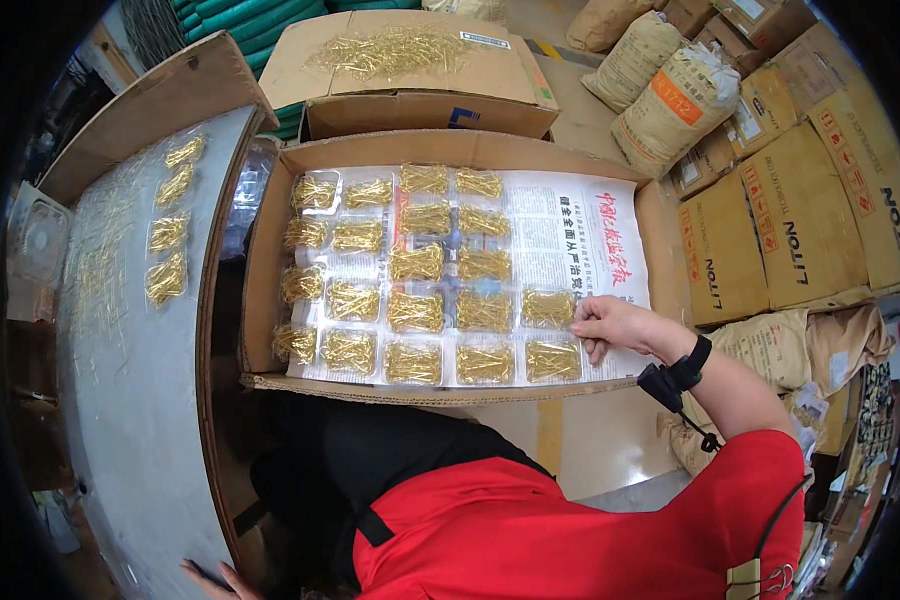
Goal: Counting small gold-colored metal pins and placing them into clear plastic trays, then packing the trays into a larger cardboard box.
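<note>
My right hand (612,325) reaches over a shallow cardboard box (450,393). Its thumb and fingers are closed at the right edge of a small clear plastic tray (548,308) filled with thin gold-coloured metal pins. Several more such trays (415,310) sit in rows beside it, on newspaper (540,215) lining the box. At the lower left, my left hand (220,582) is only partly in view. Its fingers are spread at the edge of a grey-topped table (150,430), with nothing seen in them.
Four-sided wooden edging (170,95) borders the table's far end. On the table lie several pin bundles (168,232) and loose pins (105,270). Beyond the box, a carton (420,110) carries a pin heap (390,52). Sacks (675,110) and stacked cartons (790,220) stand right.
</note>
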